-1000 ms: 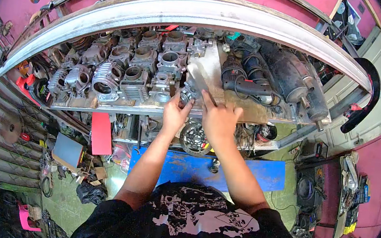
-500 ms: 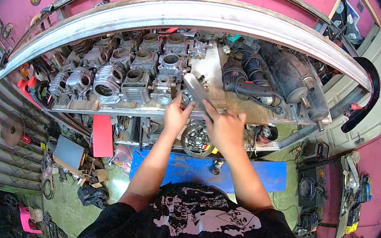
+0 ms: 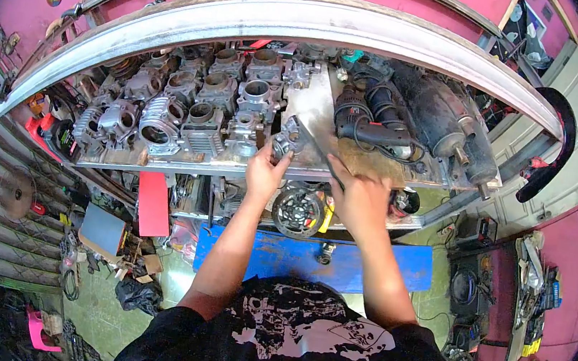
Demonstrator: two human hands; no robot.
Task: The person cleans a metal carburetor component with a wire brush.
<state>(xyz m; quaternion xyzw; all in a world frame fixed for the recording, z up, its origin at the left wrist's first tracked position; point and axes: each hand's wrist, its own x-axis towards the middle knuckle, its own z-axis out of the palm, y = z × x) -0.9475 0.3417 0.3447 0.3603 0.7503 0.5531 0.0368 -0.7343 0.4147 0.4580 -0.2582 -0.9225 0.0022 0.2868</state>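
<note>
My left hand grips a small grey metal engine part at the front of the workbench, with thumb and fingers at its lower side. In my right hand is a long, flat metal tool, its far end slanting up and left beside the part. The forefinger lies stretched along the tool. Just left of the part stands a row of engine cylinders, with a small carburetor-like casting nearest. A pale metal sheet lies behind the part.
An angle grinder with its cable lies right of my hands, beside dark exhaust mufflers. A white metal beam spans above the bench. Below are a brake disc and a blue bench with a small part on it.
The tool has turned from showing its broad, bright face to a thin, dark edge. My right hand has shifted slightly right and down; the part in my left hand shows more above the fingers.
</note>
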